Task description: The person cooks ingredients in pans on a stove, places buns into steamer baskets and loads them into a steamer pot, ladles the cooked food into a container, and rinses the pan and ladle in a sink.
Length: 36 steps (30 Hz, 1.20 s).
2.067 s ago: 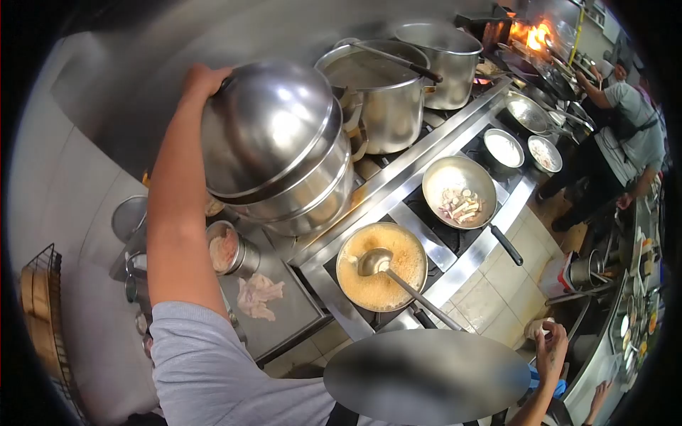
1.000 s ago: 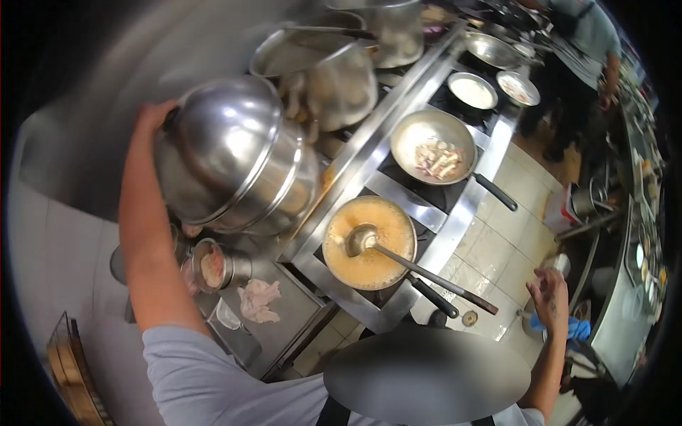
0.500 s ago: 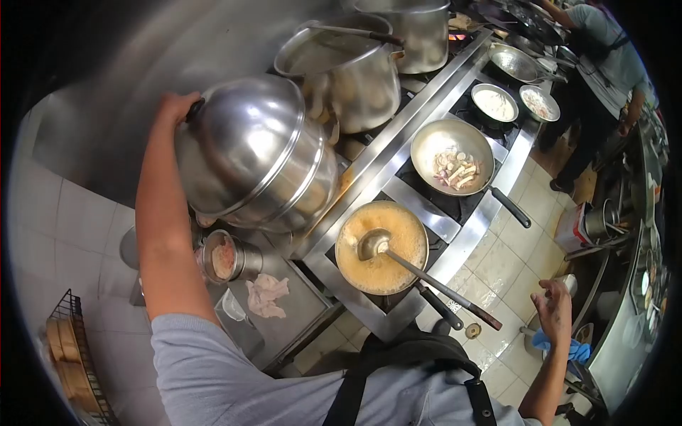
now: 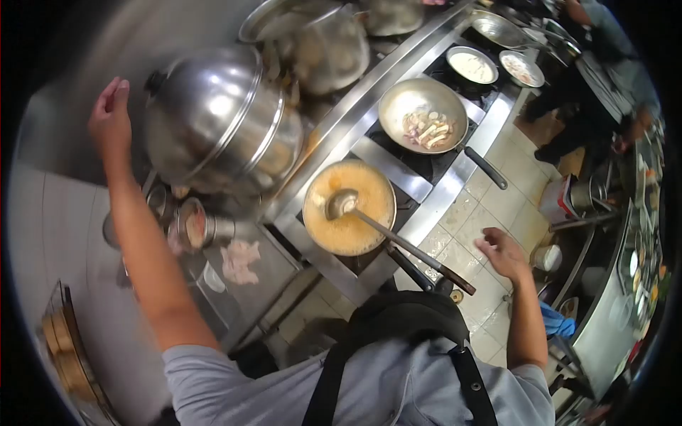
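Note:
My left hand (image 4: 112, 117) is raised beside the black knob of the domed metal lid (image 4: 206, 99), apart from it, fingers apart and nothing held. The lid sits tilted in view on a large metal steamer pot (image 4: 273, 153). My right hand (image 4: 503, 254) hangs in the air over the tiled floor, fingers spread and empty. Nearest to it is a long-handled ladle (image 4: 398, 238), whose bowl rests in a pan of bubbling orange-yellow liquid (image 4: 355, 234). Behind that pan, another pan (image 4: 408, 103) holds pale and purplish sliced pieces.
Large stock pots (image 4: 330, 60) stand at the back of the stove. Two smaller pans, one with white contents (image 4: 472, 65), lie farther right. A co-worker (image 4: 607, 92) stands at the upper right. Raw meat (image 4: 240, 260) lies on the left counter, and a counter with containers (image 4: 604, 319) runs along the right.
My left hand has let go of the lid's knob and moved slightly away to the left. My right hand has moved left and up, toward the pans. The camera view has shifted.

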### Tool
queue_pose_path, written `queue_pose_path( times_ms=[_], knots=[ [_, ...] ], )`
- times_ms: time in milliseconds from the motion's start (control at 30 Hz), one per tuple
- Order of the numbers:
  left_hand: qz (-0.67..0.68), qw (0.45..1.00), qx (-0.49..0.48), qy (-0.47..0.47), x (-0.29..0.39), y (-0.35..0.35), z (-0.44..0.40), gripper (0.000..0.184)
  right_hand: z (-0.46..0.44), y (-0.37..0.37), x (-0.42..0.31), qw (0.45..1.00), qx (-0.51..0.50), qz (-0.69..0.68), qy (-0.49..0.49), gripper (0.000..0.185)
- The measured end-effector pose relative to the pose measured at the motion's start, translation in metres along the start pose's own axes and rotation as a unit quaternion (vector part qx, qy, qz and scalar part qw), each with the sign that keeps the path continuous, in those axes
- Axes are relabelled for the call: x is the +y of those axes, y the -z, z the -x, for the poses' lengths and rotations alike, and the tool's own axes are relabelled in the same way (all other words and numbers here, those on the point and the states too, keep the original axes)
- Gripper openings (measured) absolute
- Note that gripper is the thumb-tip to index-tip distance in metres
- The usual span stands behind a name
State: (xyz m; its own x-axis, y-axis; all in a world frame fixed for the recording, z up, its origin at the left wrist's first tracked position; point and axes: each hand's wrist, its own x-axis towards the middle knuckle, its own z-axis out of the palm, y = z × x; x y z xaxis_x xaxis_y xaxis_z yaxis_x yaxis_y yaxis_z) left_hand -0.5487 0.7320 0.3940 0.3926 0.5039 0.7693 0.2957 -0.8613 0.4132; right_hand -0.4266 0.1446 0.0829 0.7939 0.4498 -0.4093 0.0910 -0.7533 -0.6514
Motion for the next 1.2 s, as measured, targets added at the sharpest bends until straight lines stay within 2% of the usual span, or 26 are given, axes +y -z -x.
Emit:
queue_pose_path(
  times_ms=[67,100,133,167,200,233,267,333,400,467,500,567,600,633,700,767,833,867,900,933,967,1000,1033,1100,1167,1200],
  knots=[
    [0.198,0.979,0.032,0.029,0.039,0.020,0.087,0.037,-0.019,-0.020,-0.005,0.995,-0.090,-0.009,0.040,0.069],
    [0.296,0.955,0.014,0.029,0.069,0.023,0.142,0.030,-0.026,-0.034,-0.004,0.990,-0.122,-0.001,0.075,0.078],
    [0.386,0.919,-0.042,0.069,0.089,0.027,0.198,0.027,-0.030,-0.045,-0.010,0.979,-0.166,0.027,0.115,0.083],
    [0.421,0.891,-0.051,0.161,0.081,0.025,0.265,0.026,-0.023,-0.048,-0.029,0.968,-0.233,0.073,0.063,0.087],
    [0.367,0.905,-0.099,0.192,0.075,0.012,0.335,0.024,-0.026,-0.057,-0.025,0.952,-0.258,0.089,0.135,0.090],
    [0.272,0.925,-0.127,0.234,0.097,-0.007,0.402,0.025,-0.033,-0.085,0.003,0.941,-0.204,0.098,0.252,0.080],
    [0.300,0.836,-0.119,0.444,0.146,-0.023,0.443,0.028,-0.040,-0.104,0.012,0.932,-0.201,0.145,0.264,0.071],
    [0.224,0.672,-0.270,0.652,0.140,-0.051,0.554,0.038,-0.036,-0.107,0.007,0.908,-0.181,0.237,0.294,0.052],
    [0.247,0.557,-0.273,0.744,0.143,-0.087,0.617,0.048,-0.034,-0.107,0.002,0.901,-0.127,0.298,0.290,0.036],
    [0.494,0.445,-0.263,0.699,0.148,-0.119,0.638,0.056,-0.048,-0.108,0.007,0.899,-0.131,0.310,0.281,0.040],
    [0.560,0.411,-0.227,0.682,0.150,-0.131,0.643,0.053,-0.051,-0.107,0.008,0.898,-0.139,0.317,0.271,0.044],
    [0.615,0.400,-0.156,0.661,0.167,-0.144,0.634,0.044,-0.026,-0.077,-0.014,0.908,-0.198,0.255,0.267,0.057],
    [0.646,0.389,-0.158,0.638,0.168,-0.146,0.632,0.036,-0.047,-0.108,0.014,0.941,-0.185,0.169,0.228,0.068],
    [0.674,0.360,-0.161,0.625,0.170,-0.145,0.623,0.032,-0.037,-0.105,0.009,0.939,-0.184,0.168,0.237,0.051],
    [0.672,0.354,-0.132,0.637,0.167,-0.152,0.622,0.031,-0.044,-0.121,0.022,0.912,-0.212,0.223,0.269,0.049],
    [0.663,0.348,-0.119,0.651,0.168,-0.155,0.613,0.020,-0.043,-0.121,0.015,0.916,-0.194,0.239,0.257,0.046],
    [0.626,0.368,-0.155,0.670,0.168,-0.165,0.608,0.017,-0.042,-0.119,0.017,0.923,-0.171,0.253,0.236,0.042],
    [0.530,0.448,-0.138,0.707,0.178,-0.168,0.605,0.023,-0.042,-0.117,0.018,0.931,-0.177,0.208,0.244,0.038],
    [0.532,0.445,-0.137,0.707,0.177,-0.166,0.608,0.023,-0.042,-0.114,0.019,0.936,-0.183,0.161,0.253,0.035],
    [0.527,0.481,-0.147,0.685,0.175,-0.163,0.609,0.023,-0.038,-0.112,0.021,0.927,-0.135,0.131,0.325,0.031],
    [0.521,0.515,-0.157,0.663,0.173,-0.159,0.611,0.022,-0.038,-0.109,0.021,0.927,-0.135,0.133,0.325,0.031],
    [0.522,0.520,-0.162,0.657,0.167,-0.156,0.615,0.018,-0.018,-0.088,-0.001,0.951,-0.227,0.058,0.201,0.032],
    [0.522,0.519,-0.163,0.656,0.163,-0.149,0.617,0.018,-0.006,-0.075,-0.015,0.948,-0.311,-0.018,0.072,0.033],
    [0.512,0.540,-0.184,0.642,0.158,-0.132,0.619,0.017,0.004,-0.068,-0.011,0.947,-0.315,-0.047,0.049,0.032],
    [0.519,0.532,-0.209,0.636,0.147,-0.118,0.628,0.020,0.016,-0.062,-0.002,0.956,-0.271,-0.008,0.111,0.029],
    [0.516,0.531,-0.233,0.630,0.143,-0.110,0.630,0.020,0.024,-0.057,0.004,0.958,-0.266,-0.015,0.109,0.029]
  ],
)
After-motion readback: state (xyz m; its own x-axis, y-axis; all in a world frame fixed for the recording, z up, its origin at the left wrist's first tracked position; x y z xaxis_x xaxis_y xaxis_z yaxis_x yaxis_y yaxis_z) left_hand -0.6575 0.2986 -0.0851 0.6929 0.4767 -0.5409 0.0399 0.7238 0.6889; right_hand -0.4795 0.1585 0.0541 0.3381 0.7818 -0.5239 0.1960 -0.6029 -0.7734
